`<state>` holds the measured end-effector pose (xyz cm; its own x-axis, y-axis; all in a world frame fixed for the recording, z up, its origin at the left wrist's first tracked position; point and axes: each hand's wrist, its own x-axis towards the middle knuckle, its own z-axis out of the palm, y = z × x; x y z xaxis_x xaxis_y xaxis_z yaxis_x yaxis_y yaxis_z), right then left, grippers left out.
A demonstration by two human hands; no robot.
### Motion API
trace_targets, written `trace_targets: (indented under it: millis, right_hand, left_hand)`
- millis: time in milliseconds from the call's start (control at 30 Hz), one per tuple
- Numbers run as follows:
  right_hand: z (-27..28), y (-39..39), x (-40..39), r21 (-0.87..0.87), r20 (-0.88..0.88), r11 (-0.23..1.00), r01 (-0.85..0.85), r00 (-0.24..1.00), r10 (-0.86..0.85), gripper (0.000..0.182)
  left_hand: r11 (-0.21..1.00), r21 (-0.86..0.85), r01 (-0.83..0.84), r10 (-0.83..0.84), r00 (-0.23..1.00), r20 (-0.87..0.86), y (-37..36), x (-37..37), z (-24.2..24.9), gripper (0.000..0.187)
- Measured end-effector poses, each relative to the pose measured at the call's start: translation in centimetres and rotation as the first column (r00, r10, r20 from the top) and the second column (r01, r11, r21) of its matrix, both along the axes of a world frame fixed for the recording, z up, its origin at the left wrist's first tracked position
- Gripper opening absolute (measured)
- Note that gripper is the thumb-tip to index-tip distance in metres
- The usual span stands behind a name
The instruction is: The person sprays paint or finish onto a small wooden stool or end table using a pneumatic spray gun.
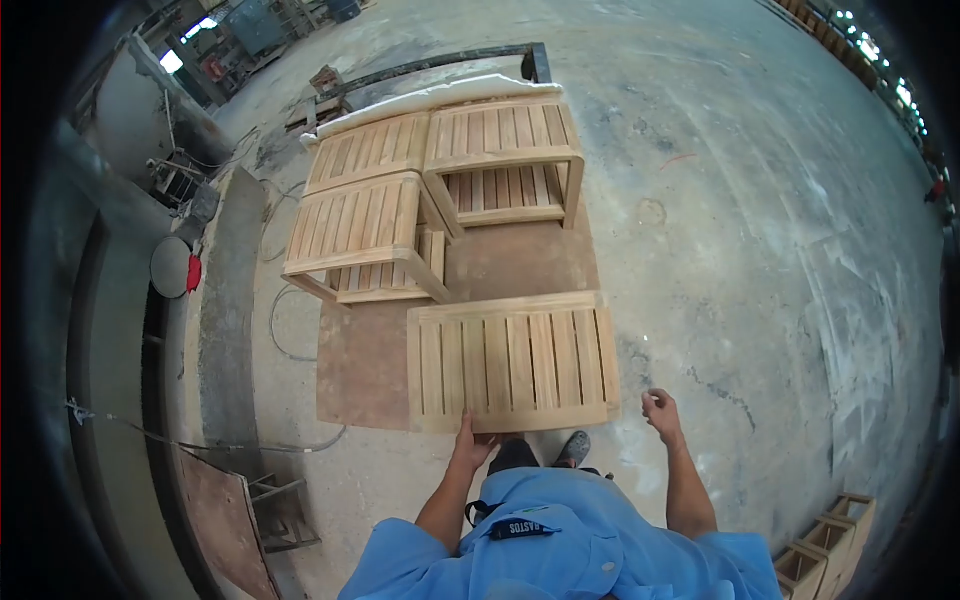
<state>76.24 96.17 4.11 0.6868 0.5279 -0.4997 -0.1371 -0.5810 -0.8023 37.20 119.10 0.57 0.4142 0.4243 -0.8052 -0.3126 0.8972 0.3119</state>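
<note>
Right in front of me is a slatted light-wood table (515, 368), its top facing up. My left hand (473, 442) is closed on its near edge, left of the middle, with the thumb on top and the fingers partly hidden below. My right hand (661, 414) hangs in the air just off the near right corner, apart from the wood. Its fingers are loosely curled, and nothing shows in them. Beyond stand matching slatted tables, one at the left (352, 222) and one at the back right (503, 135), both with lower slatted shelves.
A brown board (365, 375) lies under the tables. White sheeting (430, 92) and a dark metal frame (440, 62) edge the far side. Cables run across the concrete floor (720, 250) at left. Wooden frames (828, 545) stand at lower right; a leaning panel (225, 515) is at lower left.
</note>
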Motion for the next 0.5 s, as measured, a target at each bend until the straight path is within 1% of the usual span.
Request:
trace_targets:
  millis: [33,67,100,133,167,200,233,267,300,333,400,433,467,500]
  right_hand:
    - [-1.0,2.2,0.4,-0.003,0.049,1.000,-0.024,0.999,0.024,0.038]
    - [-2.0,3.7,0.6,0.013,0.051,0.999,-0.040,0.998,0.039,0.038]
    - [-3.4,4.8,0.2,0.025,0.178,0.999,-0.042,0.983,0.037,0.039]
    - [-3.1,7.4,-0.8,0.047,0.299,0.998,-0.047,0.954,0.030,0.040]
    - [-2.2,8.7,-1.6,0.061,0.199,0.998,-0.016,0.980,0.004,0.043]
    - [-0.2,10.6,-2.5,-0.037,0.182,0.999,-0.024,0.983,0.030,0.046]
    - [-0.8,11.9,-3.2,-0.026,0.190,0.999,0.032,0.981,-0.027,0.050]
    - [-0.8,13.1,-3.9,-0.029,0.217,0.997,0.068,0.974,-0.061,0.054]
    - [0.0,14.0,-4.3,-0.037,0.248,0.993,0.111,0.964,-0.098,0.058]
    - [0.6,14.7,-4.6,-0.013,0.253,0.993,0.121,0.961,-0.114,0.058]
    - [1.9,15.7,-5.0,-0.233,0.378,0.953,0.192,0.921,-0.094,0.065]
    - [2.8,16.0,-5.2,-0.222,0.383,0.955,0.198,0.918,-0.102,0.065]
    - [3.6,16.2,-5.4,-0.258,0.369,0.944,0.205,0.924,-0.100,0.067]
    - [3.9,16.4,-5.5,-0.295,0.353,0.932,0.209,0.930,-0.097,0.070]
  left_hand:
    - [1.000,0.011,-0.014,0.014,1.000,0.006,0.5,-0.3,1.4,0.072]
    - [0.995,-0.019,-0.093,0.079,0.922,-0.380,0.8,-0.9,4.6,0.076]
    - [0.982,-0.017,-0.186,0.119,0.693,-0.711,1.8,-1.7,6.6,0.080]
    - [0.979,0.010,-0.206,0.151,0.685,-0.713,2.9,-3.3,5.9,0.080]
    - [0.964,0.255,-0.075,0.250,0.586,-0.771,3.7,-5.3,4.5,0.082]
    - [0.880,0.467,0.088,0.371,0.487,-0.791,5.1,-7.0,3.4,0.084]
    - [0.861,0.502,0.083,0.406,0.482,-0.777,7.0,-8.2,2.9,0.084]
    - [0.843,0.447,0.301,0.254,0.509,-0.822,8.9,-8.9,2.2,0.082]
    - [0.775,0.377,0.508,0.093,0.497,-0.863,11.2,-8.5,2.0,0.079]
    - [0.761,0.398,0.513,0.107,0.505,-0.856,12.8,-7.4,2.2,0.079]
    - [0.687,0.291,0.666,-0.009,0.408,-0.913,14.8,-5.0,2.7,0.075]
    - [0.681,0.302,0.667,-0.002,0.414,-0.910,15.9,-4.7,2.0,0.075]
    - [0.681,0.307,0.665,-0.032,0.445,-0.895,16.5,-4.6,1.3,0.075]
    - [0.682,0.309,0.663,-0.063,0.474,-0.878,17.0,-4.1,1.8,0.075]
